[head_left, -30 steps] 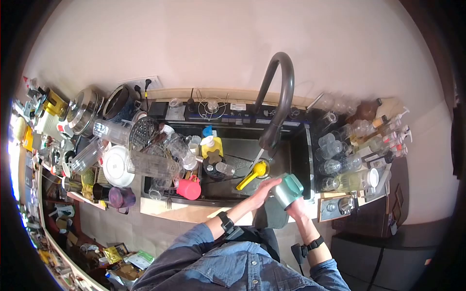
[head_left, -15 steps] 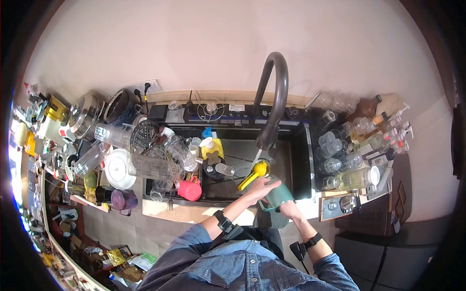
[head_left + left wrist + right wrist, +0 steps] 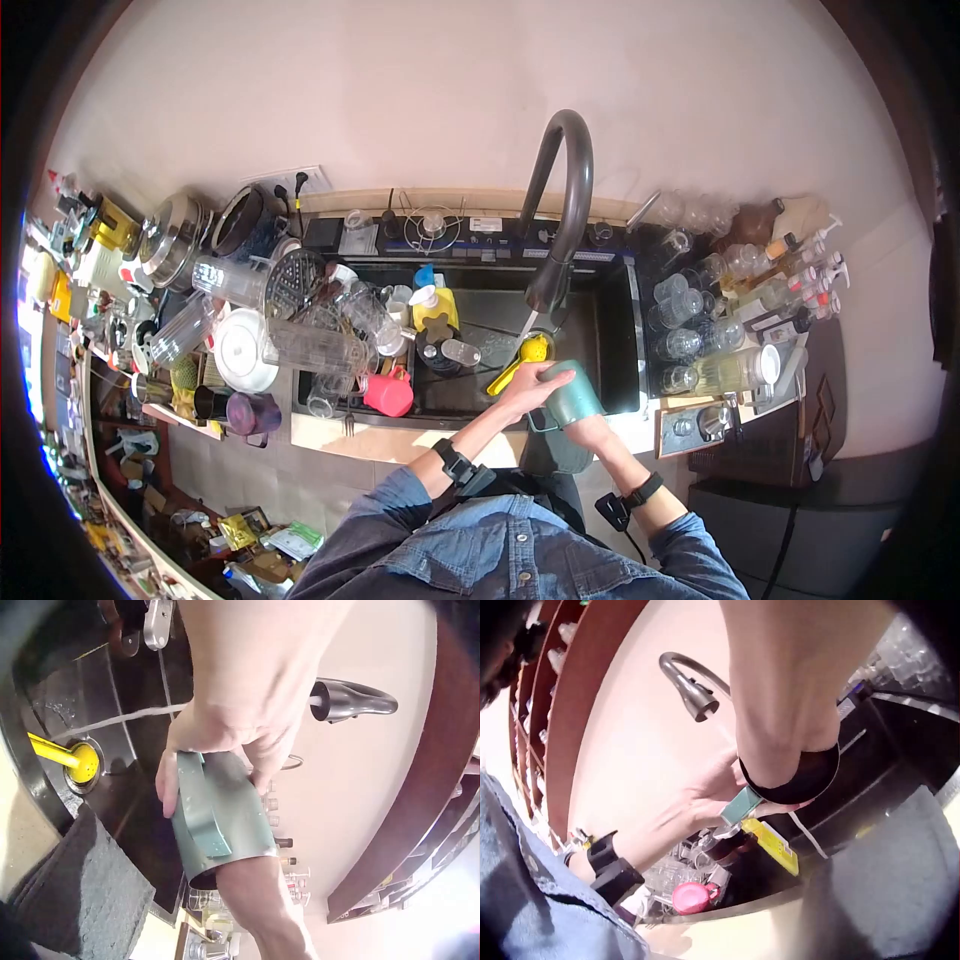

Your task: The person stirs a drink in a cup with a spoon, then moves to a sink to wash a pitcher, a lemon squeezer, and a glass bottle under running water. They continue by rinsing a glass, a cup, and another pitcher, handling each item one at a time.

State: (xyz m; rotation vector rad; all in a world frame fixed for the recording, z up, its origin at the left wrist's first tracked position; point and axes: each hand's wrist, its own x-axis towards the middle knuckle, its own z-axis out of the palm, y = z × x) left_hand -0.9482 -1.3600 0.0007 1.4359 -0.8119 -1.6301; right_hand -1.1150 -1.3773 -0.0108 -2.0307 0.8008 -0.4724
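A green mug [image 3: 573, 393] with a flat handle is held over the front edge of the sink. My left hand [image 3: 527, 390] grips it by the bottom end, thumb and fingers curled round the wall. Its mouth faces my right hand [image 3: 588, 432], which reaches inside past the rim [image 3: 826, 784]; the fingers are hidden, so I cannot tell what they hold. Wet drops dot the handle [image 3: 206, 825] in the left wrist view. Behind the mug, water runs from the dark faucet [image 3: 545, 290] toward a yellow citrus squeezer [image 3: 535, 350] lying at the drain.
A grey cloth [image 3: 82, 892] hangs over the front sink edge. Left of the basin stand a yellow bottle [image 3: 440, 305], a pink mug [image 3: 388, 393] and piled clear containers [image 3: 320, 345]. Glasses [image 3: 683, 342] crowd the right counter beside a lidded pitcher [image 3: 745, 368].
The mug has turned between my hands: its handle was on the upper side and now points down toward the left. My left hand has shifted slightly with it. Water keeps running.
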